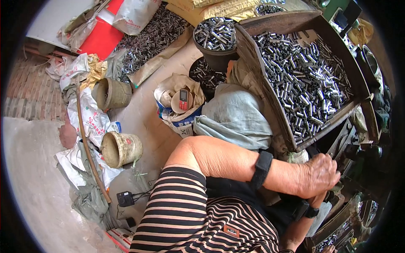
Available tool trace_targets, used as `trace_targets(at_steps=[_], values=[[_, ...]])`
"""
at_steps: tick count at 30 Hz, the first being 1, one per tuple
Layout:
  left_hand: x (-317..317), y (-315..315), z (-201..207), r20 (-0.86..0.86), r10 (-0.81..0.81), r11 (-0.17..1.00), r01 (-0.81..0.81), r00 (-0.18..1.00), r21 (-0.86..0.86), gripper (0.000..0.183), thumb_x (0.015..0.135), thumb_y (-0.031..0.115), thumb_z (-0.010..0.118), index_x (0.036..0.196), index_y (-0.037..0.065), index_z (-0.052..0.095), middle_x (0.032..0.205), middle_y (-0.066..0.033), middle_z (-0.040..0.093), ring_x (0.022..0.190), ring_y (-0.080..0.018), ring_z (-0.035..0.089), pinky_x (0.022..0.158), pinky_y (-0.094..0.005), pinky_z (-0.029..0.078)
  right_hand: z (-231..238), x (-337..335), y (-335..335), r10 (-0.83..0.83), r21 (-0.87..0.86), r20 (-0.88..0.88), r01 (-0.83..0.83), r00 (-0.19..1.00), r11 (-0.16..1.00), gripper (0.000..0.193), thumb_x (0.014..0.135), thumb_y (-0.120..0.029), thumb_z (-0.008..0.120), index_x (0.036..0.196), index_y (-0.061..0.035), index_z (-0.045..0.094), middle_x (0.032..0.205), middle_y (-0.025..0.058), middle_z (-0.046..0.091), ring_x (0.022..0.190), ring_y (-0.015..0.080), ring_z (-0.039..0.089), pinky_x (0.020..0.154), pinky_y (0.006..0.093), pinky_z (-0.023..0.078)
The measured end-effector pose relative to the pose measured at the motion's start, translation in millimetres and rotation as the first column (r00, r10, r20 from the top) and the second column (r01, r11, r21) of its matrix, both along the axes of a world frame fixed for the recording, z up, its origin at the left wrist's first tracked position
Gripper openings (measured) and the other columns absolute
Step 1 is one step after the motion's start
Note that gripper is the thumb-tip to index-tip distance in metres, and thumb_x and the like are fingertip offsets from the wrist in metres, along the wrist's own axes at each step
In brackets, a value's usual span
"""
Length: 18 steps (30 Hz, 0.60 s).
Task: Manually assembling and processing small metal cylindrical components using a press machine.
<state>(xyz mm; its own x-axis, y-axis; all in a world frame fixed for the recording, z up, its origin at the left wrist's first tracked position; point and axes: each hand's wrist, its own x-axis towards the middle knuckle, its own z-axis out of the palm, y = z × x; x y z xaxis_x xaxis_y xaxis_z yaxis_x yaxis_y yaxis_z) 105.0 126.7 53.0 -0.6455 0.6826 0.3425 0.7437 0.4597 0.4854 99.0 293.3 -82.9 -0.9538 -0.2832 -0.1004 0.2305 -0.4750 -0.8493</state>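
My left arm, in a black-and-tan striped sleeve with a dark band at the wrist, reaches across to the right. My left hand (319,175) is closed, its fingers curled at the machinery beside the large tray. What lies in those fingers is hidden. My right forearm (298,231), also with a dark wristband, rises from below toward the left hand. Most of my right hand (319,200) is covered by the left one, so its fingers do not show. Just beyond the hands, the large brown tray (276,122) is heaped with short shiny metal tubes (301,80).
A dark bucket (217,59) of metal pieces adjoins the tray. A red phone (183,99) rests on an open bag (166,90). Left of it lie two dirty buckets (114,93), a long stick (84,130) and plastic sacks (90,114). More tubes (154,36) cover the far floor.
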Motion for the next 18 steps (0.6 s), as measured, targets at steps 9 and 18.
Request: trace_targets(at_steps=[9,18], values=[[31,87,-15,-0.19,0.393,0.814,-0.436,0.9,-0.384,0.004,0.072,-0.001,0.055,0.07,-0.003,0.057,0.067,-0.0066,0.047,0.063,-0.0205,0.046,0.059,-0.0315,0.039,-13,10,71,0.019,0.144,-0.184,0.008,0.983,0.99,0.034,0.097,-0.021,0.046,0.127,-0.0055,0.045,0.123,0.0065,0.051,0.115,0.018,0.049,0.099,0.0323,0.039],[33,158,-46,-0.583,0.363,0.161,-0.665,0.727,-0.729,0.024,0.08,-0.005,0.043,0.067,0.007,0.027,0.067,-0.0011,0.022,0.059,-0.0139,0.027,0.055,-0.0271,0.027,-22,20,104,0.073,0.295,-0.335,0.03,0.939,0.955,0.035,0.096,-0.021,0.048,0.127,-0.0056,0.046,0.122,0.0066,0.052,0.115,0.0177,0.049,0.098,0.0318,0.04]])
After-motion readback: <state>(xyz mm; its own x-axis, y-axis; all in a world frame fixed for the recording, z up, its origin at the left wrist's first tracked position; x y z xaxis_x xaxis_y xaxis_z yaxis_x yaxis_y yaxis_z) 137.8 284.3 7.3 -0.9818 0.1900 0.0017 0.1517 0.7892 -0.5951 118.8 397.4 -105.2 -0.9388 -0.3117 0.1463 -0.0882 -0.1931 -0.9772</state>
